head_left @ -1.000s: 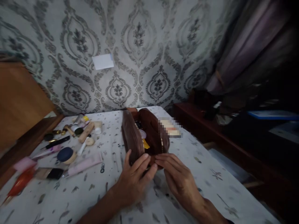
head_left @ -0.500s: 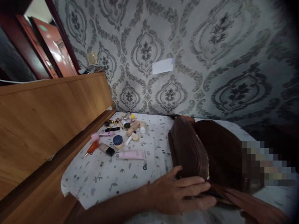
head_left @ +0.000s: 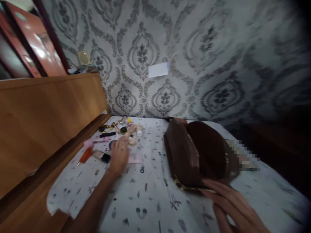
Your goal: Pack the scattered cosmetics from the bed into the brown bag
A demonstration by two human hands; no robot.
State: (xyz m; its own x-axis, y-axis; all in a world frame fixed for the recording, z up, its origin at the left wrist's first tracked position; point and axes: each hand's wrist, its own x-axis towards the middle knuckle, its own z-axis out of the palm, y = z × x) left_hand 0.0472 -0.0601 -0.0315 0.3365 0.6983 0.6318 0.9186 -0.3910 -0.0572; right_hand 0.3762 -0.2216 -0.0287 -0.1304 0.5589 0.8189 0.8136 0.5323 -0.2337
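My left hand [head_left: 120, 154] reaches over the cosmetics on the bed sheet, at a jar with a blue lid [head_left: 111, 144], which it mostly covers. Its fingers are blurred, so whether they grip the jar is unclear. A pink tube [head_left: 135, 158] lies partly behind this hand, and a bottle with a black cap [head_left: 105, 157] is to its left. My right hand [head_left: 234, 205] has its fingers closed on the near edge of a brown bag [head_left: 178, 150]. The bag stands unzipped, its dark inside showing.
More cosmetics lie farther back, among them a beige tube with a white cap [head_left: 139, 131], a black pencil-like stick [head_left: 107, 134] and an orange item [head_left: 85, 155]. A wooden board [head_left: 53, 103] runs along the left. Behind the bed is a patterned wall [head_left: 165, 42].
My left hand has left the bag and moved left and away from me to the cosmetics. My right hand remains at the bag's near edge. The whole view has shifted.
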